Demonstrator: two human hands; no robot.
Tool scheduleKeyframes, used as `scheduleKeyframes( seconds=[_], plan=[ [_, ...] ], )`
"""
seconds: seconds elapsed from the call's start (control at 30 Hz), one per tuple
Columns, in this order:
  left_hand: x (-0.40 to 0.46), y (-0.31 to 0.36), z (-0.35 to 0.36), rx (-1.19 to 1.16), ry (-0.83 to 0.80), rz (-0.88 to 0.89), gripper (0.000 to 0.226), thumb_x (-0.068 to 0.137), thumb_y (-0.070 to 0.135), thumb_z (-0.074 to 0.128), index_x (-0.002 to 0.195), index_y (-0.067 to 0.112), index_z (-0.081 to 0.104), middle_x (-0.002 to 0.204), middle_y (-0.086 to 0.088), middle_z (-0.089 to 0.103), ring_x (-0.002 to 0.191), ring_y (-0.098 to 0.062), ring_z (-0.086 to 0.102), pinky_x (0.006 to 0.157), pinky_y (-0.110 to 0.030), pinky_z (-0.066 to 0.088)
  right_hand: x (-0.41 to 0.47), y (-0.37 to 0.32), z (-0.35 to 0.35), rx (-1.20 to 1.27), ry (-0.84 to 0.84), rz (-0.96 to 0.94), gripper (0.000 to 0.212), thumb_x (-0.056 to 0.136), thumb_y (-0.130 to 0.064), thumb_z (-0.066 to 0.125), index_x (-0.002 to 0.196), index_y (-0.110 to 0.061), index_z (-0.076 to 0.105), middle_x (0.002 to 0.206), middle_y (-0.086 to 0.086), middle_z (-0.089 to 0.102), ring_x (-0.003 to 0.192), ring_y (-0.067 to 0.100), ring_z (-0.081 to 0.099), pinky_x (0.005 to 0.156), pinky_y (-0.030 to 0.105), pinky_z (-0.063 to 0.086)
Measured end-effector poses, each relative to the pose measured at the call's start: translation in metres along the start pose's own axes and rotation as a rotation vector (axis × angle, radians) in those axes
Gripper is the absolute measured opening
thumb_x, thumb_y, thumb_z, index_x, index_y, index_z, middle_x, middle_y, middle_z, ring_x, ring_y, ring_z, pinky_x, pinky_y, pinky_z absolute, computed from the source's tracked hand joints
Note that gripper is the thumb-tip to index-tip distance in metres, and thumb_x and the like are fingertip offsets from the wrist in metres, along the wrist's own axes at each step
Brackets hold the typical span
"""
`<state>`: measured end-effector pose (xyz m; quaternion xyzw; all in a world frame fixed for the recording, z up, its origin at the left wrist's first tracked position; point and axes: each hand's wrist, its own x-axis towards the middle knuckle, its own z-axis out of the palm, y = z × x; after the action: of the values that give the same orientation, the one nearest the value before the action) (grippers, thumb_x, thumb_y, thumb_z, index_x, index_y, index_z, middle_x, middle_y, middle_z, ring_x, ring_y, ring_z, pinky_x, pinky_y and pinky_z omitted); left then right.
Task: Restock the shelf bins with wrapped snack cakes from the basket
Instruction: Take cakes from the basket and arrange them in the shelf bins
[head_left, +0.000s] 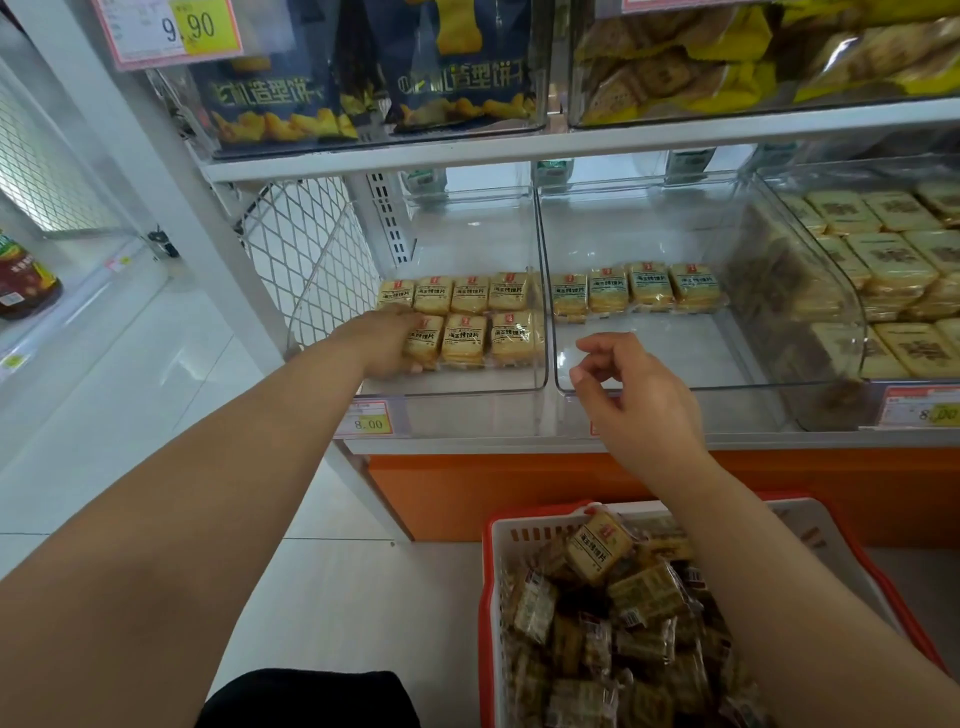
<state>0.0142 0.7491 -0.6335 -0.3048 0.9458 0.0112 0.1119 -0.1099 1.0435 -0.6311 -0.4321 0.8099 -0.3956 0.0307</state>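
Snack cakes, wrapped, are in 3 places. In the left bin (467, 387) there are two rows: 4 pcs in the back row (453, 294), and 3 pcs in the front row (475, 339), flat and touching side by side. In the middle bin (649, 387) there is one row of 4 pcs (636, 289) at the back; the front part of its floor shows only clear plastic. The rest is a loose pile (613, 618) in the basket (501, 582), white w/ red rim, which stands on the floor below the shelf, at lower right.

Left hand (387, 340) reaches into the left bin and rests at the left end of the front row, fingers curled on the leftmost cake (423, 338) there; the grip is partly hidden, but the fingers look closed around its edge. Right hand (631, 395) hovers in front of the middle bin, above its front wall, fingers loosely bent, thumb and index near each other, holding nothing.

Further right, a third bin (810, 291) is nearly full of similar yellow packs. On the shelf above are dark blue snack bags (363, 67) and yellow cracker packs (727, 57). Price tags: "8.00" (368, 420) under the left bin, another one (919, 408) at the right.
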Motion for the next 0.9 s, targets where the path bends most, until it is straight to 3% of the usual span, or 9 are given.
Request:
scheduleKeyframes(
  seconds=[0.1,0.2,0.3,0.43,0.57,0.73,0.9],
  plan=[
    [-0.001,-0.006,0.001,0.043,-0.108,-0.004,0.1,0.083,0.03,0.075,0.158,0.016,0.01,0.164,-0.005,0.008,0.144,-0.03,0.028,0.117,-0.033,0.027,0.0,0.001,0.002,-0.022,0.002,-0.023,0.032,0.097,-0.035,0.055,0.127,-0.025,0.054,0.099,-0.017,0.06,0.086,0.005,0.061,0.069,0.024,0.052],
    [-0.001,-0.012,0.004,-0.05,-0.031,-0.053,0.081,0.084,0.022,0.07,0.15,0.01,0.025,0.15,-0.014,0.021,0.121,-0.035,0.051,0.102,-0.039,0.044,0.0,0.001,0.003,-0.031,0.006,-0.034,0.032,0.096,-0.034,0.056,0.127,-0.025,0.054,0.097,-0.019,0.058,0.09,0.005,0.06,0.075,0.03,0.055],
    [-0.003,-0.01,0.005,-0.023,0.019,-0.078,0.062,0.085,0.023,0.068,0.133,-0.003,0.038,0.131,-0.02,0.034,0.108,-0.037,0.056,0.087,-0.04,0.05,-0.001,0.003,0.004,-0.019,0.023,-0.052,0.031,0.096,-0.032,0.056,0.126,-0.024,0.055,0.096,-0.018,0.057,0.088,0.005,0.06,0.074,0.033,0.056],
    [-0.005,-0.01,0.003,-0.055,0.043,-0.059,0.054,0.086,0.022,0.069,0.129,0.002,0.043,0.13,-0.018,0.039,0.105,-0.037,0.057,0.085,-0.038,0.048,-0.001,0.004,0.004,-0.007,0.038,-0.059,0.031,0.096,-0.032,0.056,0.125,-0.024,0.056,0.098,-0.016,0.059,0.087,0.006,0.06,0.071,0.033,0.058],
    [-0.006,-0.011,0.001,-0.126,0.049,-0.026,0.034,0.084,0.015,0.067,0.113,0.011,0.049,0.125,-0.014,0.041,0.09,-0.026,0.051,0.084,-0.035,0.046,-0.001,0.004,0.004,-0.01,0.046,-0.069,0.031,0.096,-0.032,0.056,0.125,-0.024,0.055,0.098,-0.016,0.058,0.086,0.005,0.06,0.071,0.034,0.057],
    [-0.005,-0.013,0.003,-0.159,0.038,0.001,0.022,0.083,0.011,0.067,0.096,0.018,0.051,0.13,-0.012,0.037,0.107,-0.03,0.054,0.101,-0.035,0.042,-0.002,0.005,0.004,-0.01,0.048,-0.063,0.03,0.096,-0.031,0.056,0.126,-0.024,0.055,0.097,-0.018,0.057,0.084,0.003,0.058,0.07,0.029,0.056],
    [0.0,-0.015,0.002,-0.181,0.037,-0.008,0.025,0.081,0.001,0.063,0.089,0.024,0.057,0.13,-0.014,0.042,0.118,-0.031,0.047,0.103,-0.031,0.037,-0.001,0.005,0.004,-0.012,0.041,-0.059,0.031,0.096,-0.033,0.055,0.126,-0.025,0.055,0.097,-0.018,0.057,0.085,0.004,0.059,0.072,0.032,0.056]
  ],
)
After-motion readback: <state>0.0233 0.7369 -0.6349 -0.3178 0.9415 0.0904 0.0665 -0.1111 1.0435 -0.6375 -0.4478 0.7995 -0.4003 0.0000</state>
